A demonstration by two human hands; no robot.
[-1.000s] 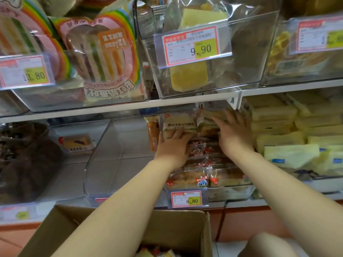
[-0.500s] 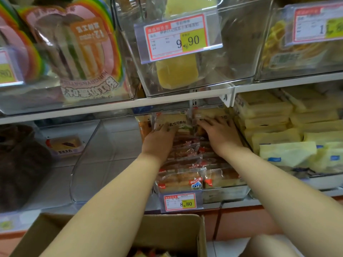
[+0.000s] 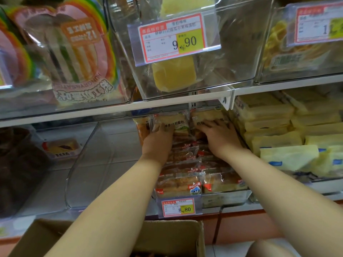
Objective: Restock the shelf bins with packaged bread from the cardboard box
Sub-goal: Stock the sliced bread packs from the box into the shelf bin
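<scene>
The left hand [image 3: 158, 145] and right hand [image 3: 221, 138] still rest on two toast packets [image 3: 172, 120], now more upright, at the bin's [image 3: 224, 199] 12 o'clock end. The right fingers [image 3: 207, 125] lie flat, released. I cannot tell the left fingers' [image 3: 163, 127] grasp.

Clear-wrapped bread packs [image 3: 178, 184] stacked in shelf bin [image 3: 225, 199]

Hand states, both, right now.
Left hand: open, fingers pressing the left bread pack.
Right hand: open, fingers spread on the right bread pack.

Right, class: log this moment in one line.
left hand touches left bread pack | right hand presses right bread pack | cardboard box below
</scene>
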